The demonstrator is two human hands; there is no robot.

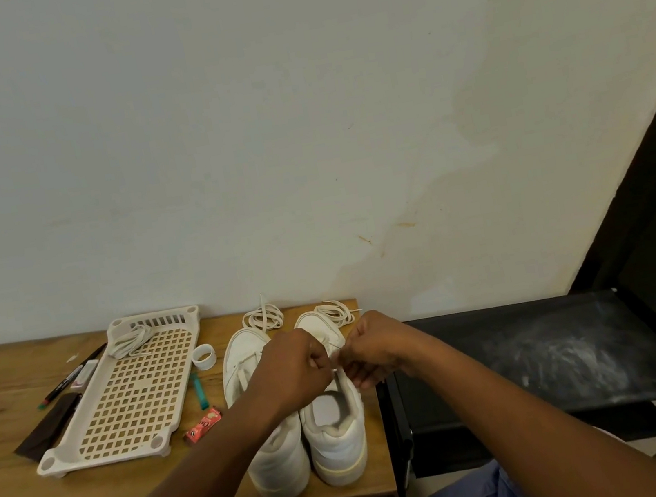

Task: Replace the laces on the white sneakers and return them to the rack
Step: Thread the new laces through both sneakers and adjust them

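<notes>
Sneakers point(302, 424) side by side, toes toward wall; left hand point(293, 367), right hand point(370, 349) pinching lace point(337, 369).

White sneakers point(301, 415); cream laces point(262, 318) at twelve o'clock. Beige grid-patterned tray point(125, 392), teal stick point(200, 391), red packet point(202, 426) at nine. Black rack point(549, 355) at three.

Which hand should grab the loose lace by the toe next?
Probably the right hand: the loose lace lies just beyond it, by the right sneaker. The left hand would have to cross over.
</notes>
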